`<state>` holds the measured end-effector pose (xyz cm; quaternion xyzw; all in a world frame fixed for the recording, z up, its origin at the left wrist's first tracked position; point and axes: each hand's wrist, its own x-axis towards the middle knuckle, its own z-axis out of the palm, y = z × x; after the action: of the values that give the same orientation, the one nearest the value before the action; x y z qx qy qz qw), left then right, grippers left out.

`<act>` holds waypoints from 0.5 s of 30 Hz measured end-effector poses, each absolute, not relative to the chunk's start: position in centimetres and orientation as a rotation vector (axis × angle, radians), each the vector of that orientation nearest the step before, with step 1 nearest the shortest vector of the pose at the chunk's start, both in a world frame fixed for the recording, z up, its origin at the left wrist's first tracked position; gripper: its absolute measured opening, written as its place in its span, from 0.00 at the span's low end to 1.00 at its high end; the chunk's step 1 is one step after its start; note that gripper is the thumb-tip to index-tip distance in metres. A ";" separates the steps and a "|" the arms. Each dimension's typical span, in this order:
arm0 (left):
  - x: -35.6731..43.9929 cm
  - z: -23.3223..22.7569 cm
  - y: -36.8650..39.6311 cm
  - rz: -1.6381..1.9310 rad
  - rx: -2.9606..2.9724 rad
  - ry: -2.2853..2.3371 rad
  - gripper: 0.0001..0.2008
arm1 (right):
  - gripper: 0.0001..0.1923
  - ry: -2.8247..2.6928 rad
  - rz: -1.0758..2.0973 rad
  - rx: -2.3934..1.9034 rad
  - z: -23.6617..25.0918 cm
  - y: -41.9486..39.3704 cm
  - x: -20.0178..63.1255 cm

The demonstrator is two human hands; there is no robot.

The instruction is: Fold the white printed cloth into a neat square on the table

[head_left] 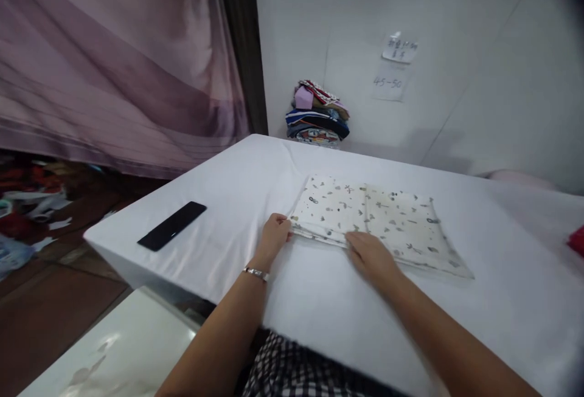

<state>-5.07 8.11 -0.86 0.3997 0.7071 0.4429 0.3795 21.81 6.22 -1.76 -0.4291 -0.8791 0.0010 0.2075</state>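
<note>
Here we count two hands, one patterned cloth, one phone and one stack of clothes. Nearest us, our left hand (275, 234) curls loosely, fingertips gripping the folded cloth (378, 222) at its left corner; our right hand (370, 257) lies flat and open on its near edge, mid-frame on the white table (319, 300). The black phone (172, 225) lies centre-left; the folded clothes (318, 111) sit top centre.

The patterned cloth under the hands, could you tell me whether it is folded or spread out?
Folded: the patterned cloth lies as a flat rectangle with layered edges showing at its near side, where the left hand and right hand touch it.
</note>
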 end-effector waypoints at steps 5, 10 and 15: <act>-5.2 -0.6 7.7 0.970 1.334 2.015 0.08 | 0.22 -2.340 -0.182 -1.578 -2.9 3.5 34.7; -4.5 0.6 7.0 0.698 1.582 2.228 0.11 | 0.24 -2.248 -0.261 -1.767 -3.9 0.2 44.6; -4.0 0.9 6.7 0.584 1.769 2.309 0.11 | 0.22 -1.985 -0.281 -1.844 -3.5 -1.7 46.3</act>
<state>-3.96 6.75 0.89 0.5939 0.7754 0.1960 0.0873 46.29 -1.66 -3.51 -0.6622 -0.7130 -0.1011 0.2072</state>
